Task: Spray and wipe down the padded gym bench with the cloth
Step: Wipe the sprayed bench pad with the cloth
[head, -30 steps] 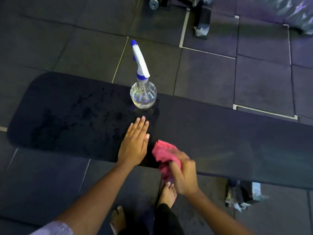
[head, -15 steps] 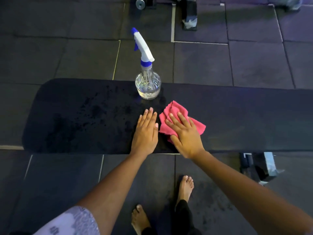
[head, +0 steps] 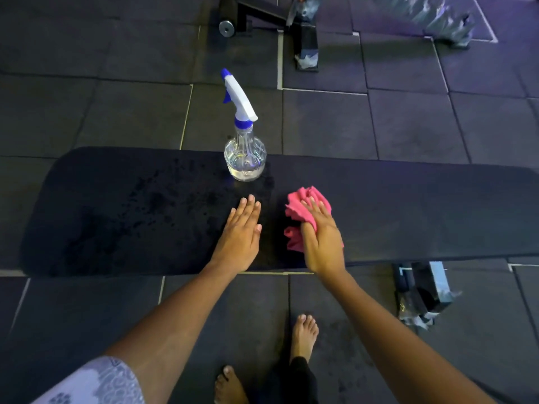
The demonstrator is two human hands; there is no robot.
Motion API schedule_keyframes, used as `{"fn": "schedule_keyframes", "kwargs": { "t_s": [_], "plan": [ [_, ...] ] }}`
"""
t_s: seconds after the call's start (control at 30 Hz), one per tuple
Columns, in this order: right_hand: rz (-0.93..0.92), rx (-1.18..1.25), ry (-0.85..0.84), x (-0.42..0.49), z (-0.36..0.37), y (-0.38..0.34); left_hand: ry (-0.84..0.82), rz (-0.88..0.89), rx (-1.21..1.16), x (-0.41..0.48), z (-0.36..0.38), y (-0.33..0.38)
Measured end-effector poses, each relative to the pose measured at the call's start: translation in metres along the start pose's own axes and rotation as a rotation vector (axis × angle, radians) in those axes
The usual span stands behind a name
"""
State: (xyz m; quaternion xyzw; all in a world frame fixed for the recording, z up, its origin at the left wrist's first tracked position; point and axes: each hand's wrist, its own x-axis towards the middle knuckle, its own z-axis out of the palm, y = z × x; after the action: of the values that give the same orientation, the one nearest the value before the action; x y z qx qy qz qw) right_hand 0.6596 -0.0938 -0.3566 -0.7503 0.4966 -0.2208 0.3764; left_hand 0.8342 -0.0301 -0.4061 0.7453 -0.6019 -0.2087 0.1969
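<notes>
**A:** Bench pad, position?

**B:** The black padded bench runs left to right across the view, above dark floor tiles. The left half is speckled with dark wet spots. The right half is even and matte.

**A:** Cloth?

**B:** The pink cloth lies bunched on the pad, just right of centre. The right hand presses on it with straight fingers. The thumb is buried in a fold.

**A:** Other hand?

**B:** The left hand is flat on the pad, palm down, fingers straight and together, holding nothing. It is just left of the cloth, not touching it.

**A:** Bottle?

**B:** The clear spray bottle has a white-and-blue trigger head. It stands upright at the pad's far edge, beyond the left hand.

**A:** Surroundings?

**B:** Bare feet are on the near tiles. The bench leg is under the near right edge. Another metal frame is at far centre.
</notes>
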Motion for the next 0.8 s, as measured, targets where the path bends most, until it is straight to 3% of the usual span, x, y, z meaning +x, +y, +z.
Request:
{"fn": "schedule_keyframes", "kwargs": {
  "t_s": [0.17,0.4,0.5,0.67,0.73,0.8],
  "plan": [
    [-0.059,-0.342,-0.182,-0.005,0.019,0.014,-0.018,-0.026,-0.022,0.000,-0.001,0.002],
    [-0.127,-0.321,-0.316,-0.056,0.017,0.022,-0.018,-0.009,-0.002,0.000,0.000,0.001],
    [-0.104,-0.179,-0.358,-0.065,0.009,0.018,0.008,-0.011,0.032,-0.001,0.003,0.001],
    [-0.057,0.054,-0.179,-0.045,-0.008,0.006,-0.022,-0.003,0.040,-0.002,0.002,0.000],
    [-0.074,0.026,-0.090,-0.025,-0.009,0.004,-0.026,0.002,0.038,-0.002,0.002,0.000],
    [-0.071,-0.043,-0.109,-0.007,-0.005,0.004,-0.016,-0.001,0.055,-0.002,0.003,0.000]
  ]
}}
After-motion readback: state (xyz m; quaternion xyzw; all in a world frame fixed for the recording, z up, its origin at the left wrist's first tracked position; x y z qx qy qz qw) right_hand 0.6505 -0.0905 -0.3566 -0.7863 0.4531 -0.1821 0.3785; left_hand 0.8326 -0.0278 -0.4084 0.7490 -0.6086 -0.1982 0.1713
